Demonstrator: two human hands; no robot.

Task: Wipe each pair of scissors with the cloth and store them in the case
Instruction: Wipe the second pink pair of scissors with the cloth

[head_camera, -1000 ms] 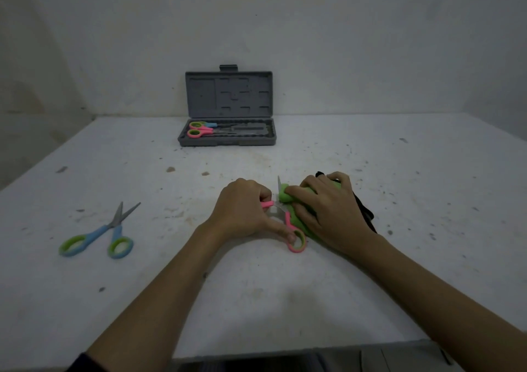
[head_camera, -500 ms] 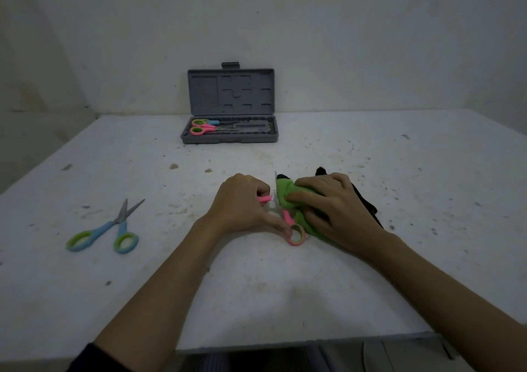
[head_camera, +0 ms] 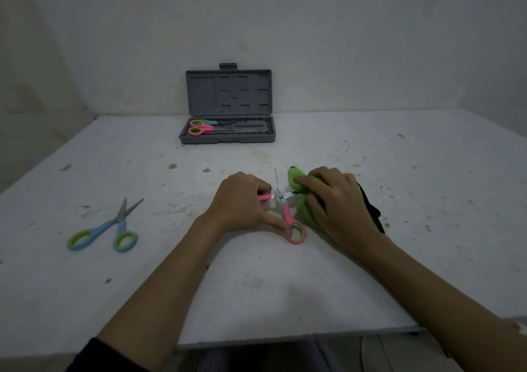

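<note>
Right hand (head_camera: 339,200) first: its fingers are curled over the green cloth (head_camera: 306,214), pressing it down on one blade of the pink scissors (head_camera: 281,200), which lie spread wide open on the table (head_camera: 285,286). The left hand (head_camera: 242,203) pins the handles, thumb tip at the near ring and the other fingers curled over the far handle, so both hands are closed on their work. One blade juts up bare toward the back of the table; the other runs right and disappears under the cloth.

To do this wipe well, I'd say draw the cloth from the pivot out to the tip, along the flat, never across the edge, and keep the fingertips behind a good fold of fabric. The left hand should hold the handles firm so the blades don't snap together mid-stroke. The bare blade looks like it needs its turn next.

Further out, blue scissors (head_camera: 104,229) sit well to the left, nobody touching them, apparently waiting their go. At the back, the grey case (head_camera: 228,139) stands lid up, with two pairs already lying in its left end.
</note>
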